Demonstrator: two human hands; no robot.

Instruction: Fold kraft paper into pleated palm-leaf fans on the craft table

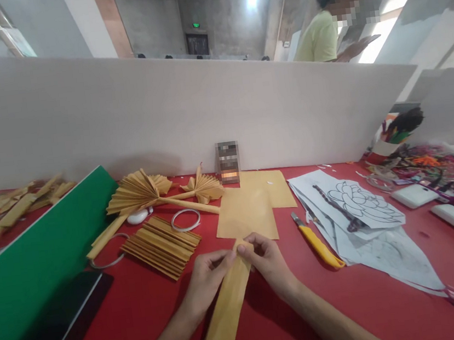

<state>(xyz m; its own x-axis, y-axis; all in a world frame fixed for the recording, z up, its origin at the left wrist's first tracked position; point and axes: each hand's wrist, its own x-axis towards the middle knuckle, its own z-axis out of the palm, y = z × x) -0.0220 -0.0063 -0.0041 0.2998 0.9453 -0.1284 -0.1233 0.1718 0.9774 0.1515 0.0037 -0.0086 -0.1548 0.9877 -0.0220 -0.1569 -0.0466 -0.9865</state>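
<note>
A long folded strip of tan paper [224, 314] lies on the red table [145, 312] and runs from the near edge up to my hands. My left hand [203, 280] pinches the strip's far end from the left, fingers closed on it. My right hand [265, 259] pinches the same end from the right, thumb and fingers pressed together. Just beyond the hands lies a flat tan sheet [252, 205]. A pleated tan stack [162, 247] sits to the left of my hands.
Folded paper fans [143, 194] with stems lie at the back left, near a green board [38, 254] and a dark tablet [59, 323]. A yellow utility knife [318, 241] and flower drawings [355, 204] lie right. A tape ring [185, 219], craft clutter, a partition wall and a person stand beyond.
</note>
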